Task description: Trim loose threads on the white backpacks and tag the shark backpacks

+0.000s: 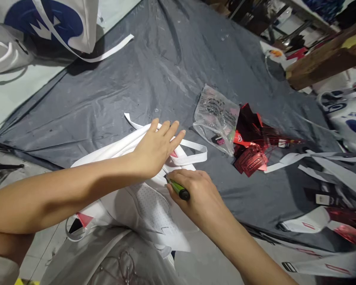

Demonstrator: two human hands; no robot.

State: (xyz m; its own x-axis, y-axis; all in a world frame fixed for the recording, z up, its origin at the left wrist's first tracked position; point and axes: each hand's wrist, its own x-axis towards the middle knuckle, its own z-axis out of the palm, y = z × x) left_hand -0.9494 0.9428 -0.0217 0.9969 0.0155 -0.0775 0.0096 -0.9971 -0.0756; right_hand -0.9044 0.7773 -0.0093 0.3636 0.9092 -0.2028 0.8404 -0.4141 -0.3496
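Note:
A white bag-like item (151,209) with a perforated panel and white straps lies at the near edge of the grey-covered table. My left hand (157,148) rests palm down on its upper part, fingers spread. Just to the right, my right hand (192,184) is closed around a green tool with a black end (178,189); its tip is hidden at the white fabric. A looped white strap (192,152) sticks out to the right beside both hands.
A clear plastic bag (215,118) and red shiny tags (250,154) lie right of the hands. Loose white straps (314,162) spread at the right. White bags with blue prints (86,23) stand at the upper left. A cardboard box (323,59) is at the upper right.

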